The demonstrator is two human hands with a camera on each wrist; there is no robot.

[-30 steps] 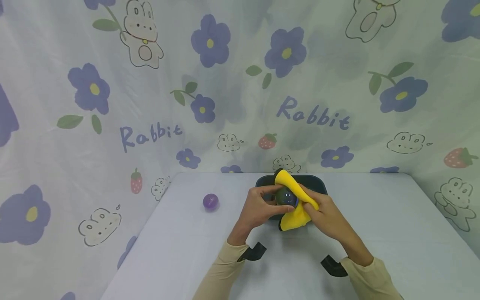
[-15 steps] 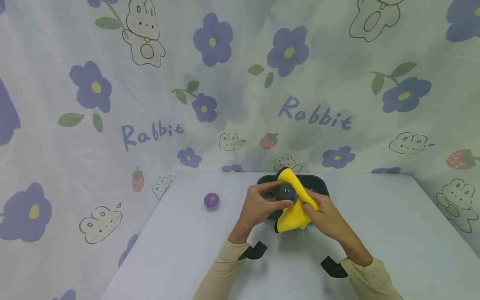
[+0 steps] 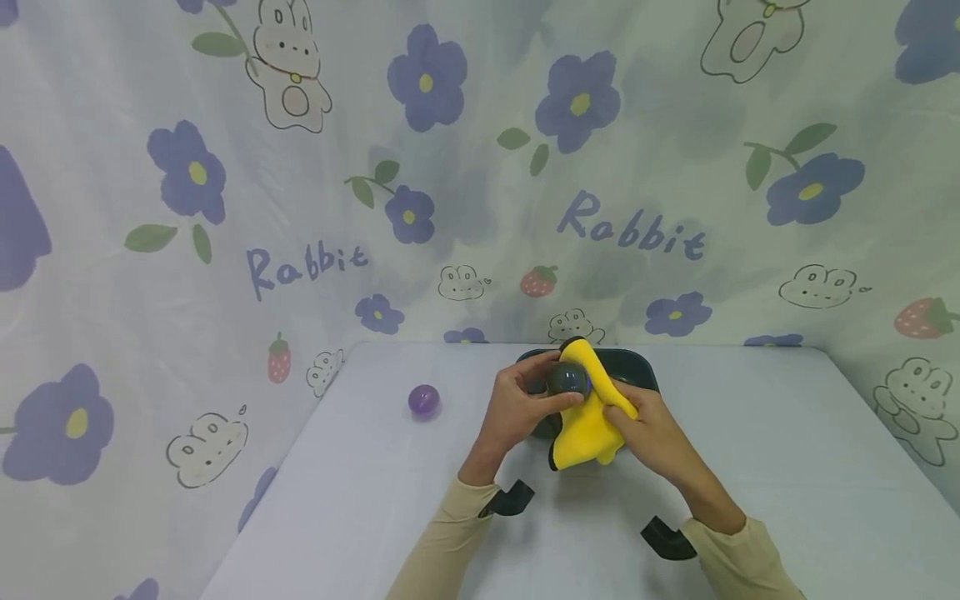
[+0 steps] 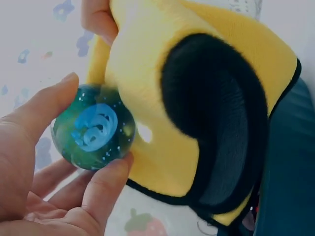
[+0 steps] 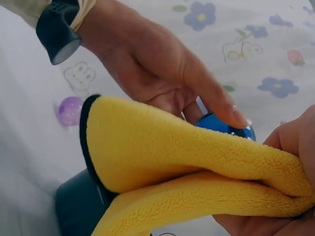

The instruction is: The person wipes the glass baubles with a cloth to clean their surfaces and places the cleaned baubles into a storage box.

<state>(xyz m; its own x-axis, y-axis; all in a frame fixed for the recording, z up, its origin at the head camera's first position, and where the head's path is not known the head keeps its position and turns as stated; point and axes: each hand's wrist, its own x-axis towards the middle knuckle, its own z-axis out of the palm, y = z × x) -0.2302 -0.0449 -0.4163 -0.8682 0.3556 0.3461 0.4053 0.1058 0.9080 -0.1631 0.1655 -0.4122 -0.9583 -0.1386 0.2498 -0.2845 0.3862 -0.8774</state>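
My left hand (image 3: 517, 408) holds a clear blue-green ball (image 3: 567, 379) between thumb and fingers. In the left wrist view, that ball (image 4: 93, 129) shows a pale blue swirl and small bright specks. To its right, my right hand (image 3: 656, 429) grips a yellow cloth (image 3: 588, 429) with black edging, bunched and folded in the fingers. Ball and cloth lie against each other, and part of the cloth hangs down below the ball. In the right wrist view the cloth (image 5: 147, 142) hides much of the ball (image 5: 211, 122).
Just beyond and below both hands stands a dark green bin (image 3: 637, 367), its contents mostly hidden. A purple ball (image 3: 423, 402) lies on the white tabletop (image 3: 360, 500) to the left. A curtain (image 3: 480, 167) printed with flowers and rabbits hangs behind the table.
The ball in my left hand has moved slightly up and away, turning a little against the cloth. The cloth's lower corner hangs further down and left. The purple ball stays put.
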